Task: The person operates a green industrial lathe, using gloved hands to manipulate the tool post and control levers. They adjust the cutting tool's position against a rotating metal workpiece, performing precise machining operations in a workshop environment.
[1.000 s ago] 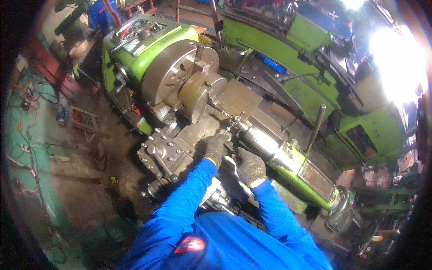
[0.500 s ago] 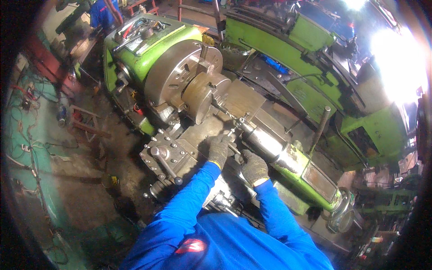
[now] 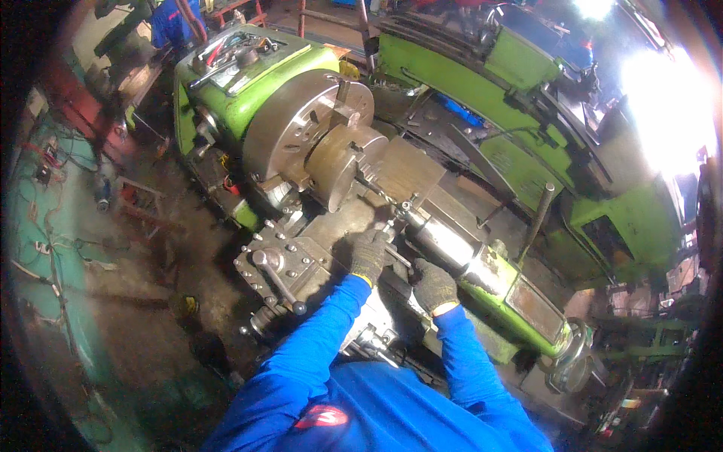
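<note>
Left hand (image 3: 369,255) grips a slim metal tool (image 3: 400,257) beside the drill bit (image 3: 379,191) of a green lathe (image 3: 241,102)

Two hands are at work, both in dark knitted gloves, with two blue sleeves (image 3: 320,331) behind them. On the lathe there is one big round faceplate (image 3: 267,132) at the far left, carrying one cylindrical workpiece (image 3: 329,169). One drill bit points at that workpiece from one bright, round tailstock quill (image 3: 446,239). One tool post (image 3: 290,264) stands left of the hands, with one lever (image 3: 281,282) ending in one black knob (image 3: 299,308). One upright bar (image 3: 537,222) and one handwheel (image 3: 576,355) are on the right.

Both forearms reach away from the near edge, the left one slanting to the right and the right one slanting to the left. The left hand is the farther of the two, its fingers closed around the metal tool. The right hand (image 3: 435,288) is nearer, with fingers curled in; I cannot tell whether it holds or touches anything.

The metal tool lies between the hands, just on the near side of the quill. Its visible part is a thin, straight, greyish bar slanting toward the right hand. A bright metal piece (image 3: 388,225) shows just beyond the left hand; whether the two are joined is hidden by the glove.
</note>
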The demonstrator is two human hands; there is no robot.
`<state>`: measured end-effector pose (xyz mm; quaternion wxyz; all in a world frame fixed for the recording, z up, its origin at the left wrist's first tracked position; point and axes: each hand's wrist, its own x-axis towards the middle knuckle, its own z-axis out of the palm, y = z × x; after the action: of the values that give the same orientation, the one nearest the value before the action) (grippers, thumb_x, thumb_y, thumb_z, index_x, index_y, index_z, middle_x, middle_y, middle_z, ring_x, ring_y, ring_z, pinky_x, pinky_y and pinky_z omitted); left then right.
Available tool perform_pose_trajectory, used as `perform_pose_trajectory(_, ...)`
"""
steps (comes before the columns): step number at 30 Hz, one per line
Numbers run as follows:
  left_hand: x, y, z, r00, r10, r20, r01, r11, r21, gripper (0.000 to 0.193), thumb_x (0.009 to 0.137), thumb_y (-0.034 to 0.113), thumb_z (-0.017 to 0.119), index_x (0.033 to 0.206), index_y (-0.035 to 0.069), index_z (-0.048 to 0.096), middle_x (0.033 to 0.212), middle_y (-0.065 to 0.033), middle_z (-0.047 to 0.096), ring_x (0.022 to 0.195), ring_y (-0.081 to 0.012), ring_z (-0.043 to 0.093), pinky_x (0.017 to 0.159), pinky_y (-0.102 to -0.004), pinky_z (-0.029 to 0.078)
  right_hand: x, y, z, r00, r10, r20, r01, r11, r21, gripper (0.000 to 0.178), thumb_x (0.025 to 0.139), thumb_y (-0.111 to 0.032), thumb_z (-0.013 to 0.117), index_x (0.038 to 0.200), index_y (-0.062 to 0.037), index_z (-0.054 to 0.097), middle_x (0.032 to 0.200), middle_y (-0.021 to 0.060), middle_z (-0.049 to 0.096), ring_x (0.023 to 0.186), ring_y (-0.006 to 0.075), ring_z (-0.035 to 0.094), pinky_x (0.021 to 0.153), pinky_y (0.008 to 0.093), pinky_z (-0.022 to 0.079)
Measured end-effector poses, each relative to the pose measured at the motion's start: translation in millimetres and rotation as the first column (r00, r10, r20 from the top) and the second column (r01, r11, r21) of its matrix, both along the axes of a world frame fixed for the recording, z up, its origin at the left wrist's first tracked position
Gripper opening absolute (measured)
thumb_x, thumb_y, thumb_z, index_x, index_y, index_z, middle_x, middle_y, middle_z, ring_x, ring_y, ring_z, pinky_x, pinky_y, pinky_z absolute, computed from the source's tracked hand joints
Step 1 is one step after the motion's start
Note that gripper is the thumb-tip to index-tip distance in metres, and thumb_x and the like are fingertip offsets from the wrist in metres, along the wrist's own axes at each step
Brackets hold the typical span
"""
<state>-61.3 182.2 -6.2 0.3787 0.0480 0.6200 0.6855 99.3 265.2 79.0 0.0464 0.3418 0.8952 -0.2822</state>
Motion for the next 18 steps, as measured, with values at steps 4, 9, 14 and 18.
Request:
perform_pose_trajectory(4, -11, -8, -48, 0.514, -0.209, -0.832, -0.062, 0.958, -0.279, 0.020, 0.103, 0.023, 0.062, 0.105, 0.006, 0.071, 0.090, -0.0178, 0.075, 0.079, -0.0375, 0.071, 0.071, -0.0479, 0.057, 5, 6, -70, 0.991, -0.065, -0.120, 0.045, 0.985, -0.164, 0.039, 0.108, -0.042, 0.054, 0.126, -0.0118, 0.070, 0.121, 0.0253, 0.072, 0.117, 0.0458, 0.066, 0.099, 0.0525, 0.052)
perform_pose_trajectory(9, -28, -8, -74, 0.358, -0.439, -0.824, -0.071, 0.867, -0.493, 0.017, 0.100, 0.023, 0.064, 0.107, 0.010, 0.074, 0.097, -0.0181, 0.074, 0.085, -0.0412, 0.070, 0.075, -0.0513, 0.055, -10, -8, -74, 0.986, -0.055, -0.154, 0.037, 0.992, -0.119, 0.042, 0.108, -0.043, 0.056, 0.128, -0.0089, 0.069, 0.123, 0.0253, 0.071, 0.119, 0.0453, 0.065, 0.099, 0.0507, 0.052)
perform_pose_trajectory(14, -15, -3, -41, 0.664, -0.186, -0.724, 0.069, 0.980, -0.188, 0.018, 0.094, 0.018, 0.064, 0.104, 0.009, 0.075, 0.106, -0.0216, 0.074, 0.099, -0.0393, 0.071, 0.087, -0.0505, 0.056, -21, 0, -46, 0.995, -0.037, -0.091, 0.026, 0.993, -0.115, 0.036, 0.108, -0.042, 0.052, 0.112, -0.0087, 0.066, 0.110, 0.0263, 0.072, 0.108, 0.0495, 0.066, 0.093, 0.0594, 0.051)
perform_pose_trajectory(18, -14, 6, -28, 0.880, -0.124, -0.458, 0.091, 0.991, -0.094, 0.020, 0.096, 0.014, 0.063, 0.112, 0.005, 0.071, 0.107, -0.0241, 0.073, 0.103, -0.0446, 0.069, 0.090, -0.0529, 0.055, -39, 2, -42, 0.999, -0.007, -0.037, 0.001, 0.989, -0.150, 0.043, 0.108, -0.044, 0.046, 0.117, -0.0079, 0.068, 0.116, 0.0263, 0.072, 0.112, 0.0477, 0.067, 0.096, 0.0581, 0.051)
